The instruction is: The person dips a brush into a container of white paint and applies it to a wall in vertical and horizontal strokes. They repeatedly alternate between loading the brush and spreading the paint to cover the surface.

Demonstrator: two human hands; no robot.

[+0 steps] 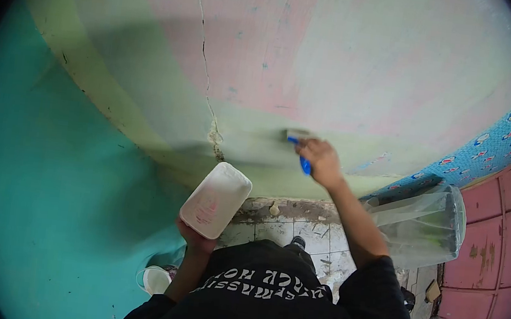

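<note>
My right hand [320,160] grips a blue-handled scraper [300,146], its blade pressed flat against the patchy pink and pale green wall [317,59], low down near the floor. My left hand [195,239] holds up a white rectangular board [216,199] smeared with pinkish filler, tilted toward the wall. A long crack [204,65] runs down the wall to a chipped spot just left of the scraper.
A teal wall [43,198] meets the pale one at a corner on the left. Dirty white floor tiles [297,233] lie below. A clear plastic sheet [431,223] and a pink panelled door [497,250] stand on the right. A small white container [157,279] sits on the floor.
</note>
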